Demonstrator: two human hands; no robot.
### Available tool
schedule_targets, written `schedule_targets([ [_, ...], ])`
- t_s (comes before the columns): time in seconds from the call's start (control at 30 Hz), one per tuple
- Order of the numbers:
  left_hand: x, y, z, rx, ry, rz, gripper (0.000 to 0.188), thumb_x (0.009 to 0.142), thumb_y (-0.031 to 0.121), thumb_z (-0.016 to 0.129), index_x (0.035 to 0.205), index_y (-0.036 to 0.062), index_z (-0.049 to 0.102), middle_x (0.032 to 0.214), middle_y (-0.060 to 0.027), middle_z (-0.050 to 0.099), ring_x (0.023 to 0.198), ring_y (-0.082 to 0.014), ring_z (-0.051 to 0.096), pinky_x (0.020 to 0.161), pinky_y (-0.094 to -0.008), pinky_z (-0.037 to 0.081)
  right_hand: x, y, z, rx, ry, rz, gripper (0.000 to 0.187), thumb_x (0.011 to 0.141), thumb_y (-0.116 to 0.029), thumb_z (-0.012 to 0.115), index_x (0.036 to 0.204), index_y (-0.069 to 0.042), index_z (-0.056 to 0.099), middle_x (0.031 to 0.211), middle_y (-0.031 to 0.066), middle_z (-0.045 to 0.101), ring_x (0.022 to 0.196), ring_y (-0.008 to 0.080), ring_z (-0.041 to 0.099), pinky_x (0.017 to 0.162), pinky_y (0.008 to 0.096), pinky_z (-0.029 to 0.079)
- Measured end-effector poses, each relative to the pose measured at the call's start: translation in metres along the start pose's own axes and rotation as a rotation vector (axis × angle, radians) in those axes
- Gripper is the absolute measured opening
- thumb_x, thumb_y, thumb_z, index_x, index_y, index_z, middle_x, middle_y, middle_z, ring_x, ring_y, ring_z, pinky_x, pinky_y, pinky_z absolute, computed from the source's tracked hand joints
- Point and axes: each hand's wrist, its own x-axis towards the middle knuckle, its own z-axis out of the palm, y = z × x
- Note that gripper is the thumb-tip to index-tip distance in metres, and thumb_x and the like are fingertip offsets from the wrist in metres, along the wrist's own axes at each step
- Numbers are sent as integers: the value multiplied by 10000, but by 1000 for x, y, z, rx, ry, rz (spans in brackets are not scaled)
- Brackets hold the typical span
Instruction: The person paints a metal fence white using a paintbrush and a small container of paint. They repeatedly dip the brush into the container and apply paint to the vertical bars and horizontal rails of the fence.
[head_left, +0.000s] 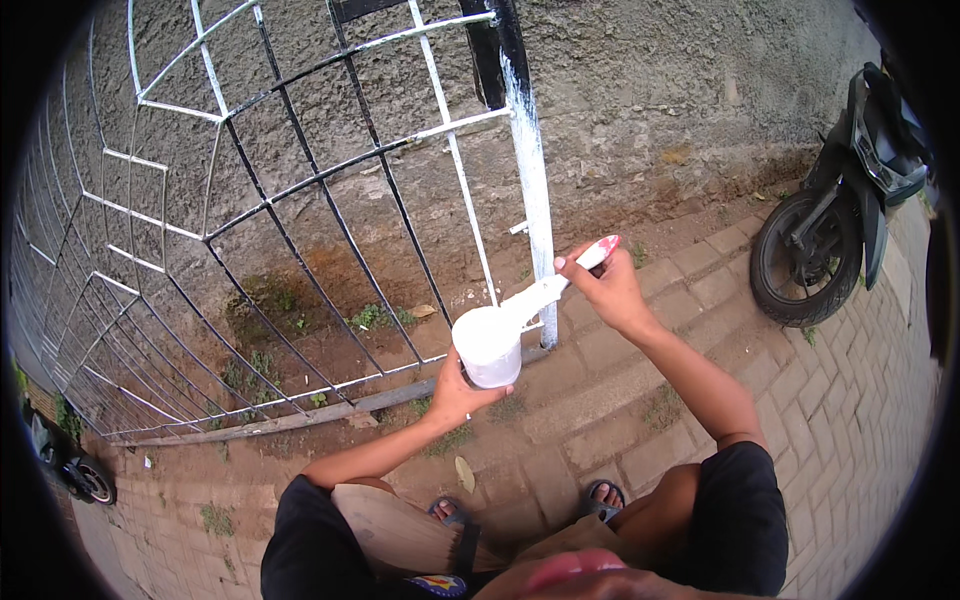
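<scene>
My left hand is wrapped round the lower part of a white plastic cup of white paint. In my right hand is a paintbrush, gripped by its handle, which is white with a red end. The brush slopes down to the left, and its white-coated bristle end meets the cup's rim. Just behind the cup stands a metal gate, its bars partly white and partly black. The gate's end post is white along its lower length and black near the top.
A rough grey wall rises behind the gate. To the right a dark motorcycle is parked on brick paving. Another motorcycle stands at the far left. My sandalled feet are on the paving below, with a dry leaf nearby.
</scene>
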Motion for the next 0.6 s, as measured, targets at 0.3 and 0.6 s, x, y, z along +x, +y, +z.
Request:
schedule_targets([
  [0.3, 1, 0, 0, 28, 16, 47, 1025, 647, 269, 969, 1424, -39, 376, 1347, -181, 567, 1280, -276, 556, 1087, -420, 446, 5, -4, -4, 133, -15, -4, 206, 929, -179, 753, 860, 8, 703, 750, 43, 689, 645, 91, 632, 597, 263, 489],
  [0.6, -3, -3, -1, 18, -2, 50, 1010, 660, 197, 951, 1453, -6, 359, 1348, -157, 561, 1277, -258, 557, 1085, -411, 456, 1, 0, -4, 97, 15, 59, 200, 933, -191, 752, 873, -12, 684, 722, 30, 679, 614, 76, 604, 563, 256, 447],
])
